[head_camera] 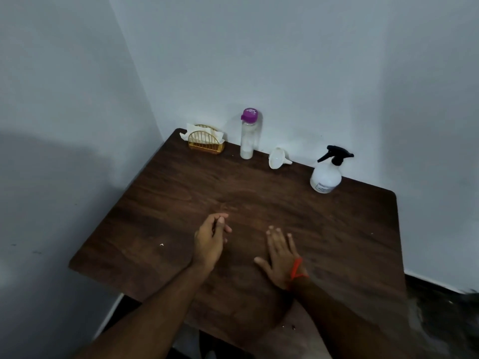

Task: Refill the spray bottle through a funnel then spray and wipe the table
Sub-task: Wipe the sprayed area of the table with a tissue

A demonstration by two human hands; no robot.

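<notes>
Your spray bottle (327, 174) — a white, rounded body with a black trigger head — stands upright at the table's (363, 229) far edge by the wall, right of the white funnel (277, 158) lying on its side. Your left hand (210, 242) hangs loosely curled, holding nothing; your right hand (281, 255) lies flat — fingers straight.

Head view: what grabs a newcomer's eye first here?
Two bare hands over the near middle of the dark wooden table: the left hand loosely curled and holding nothing, the right hand with straight fingers and a red thread at the wrist. Along the far edge by the wall stand a gold napkin holder, a purple-capped bottle, a white funnel on its side and a spray bottle with a black trigger.
</notes>
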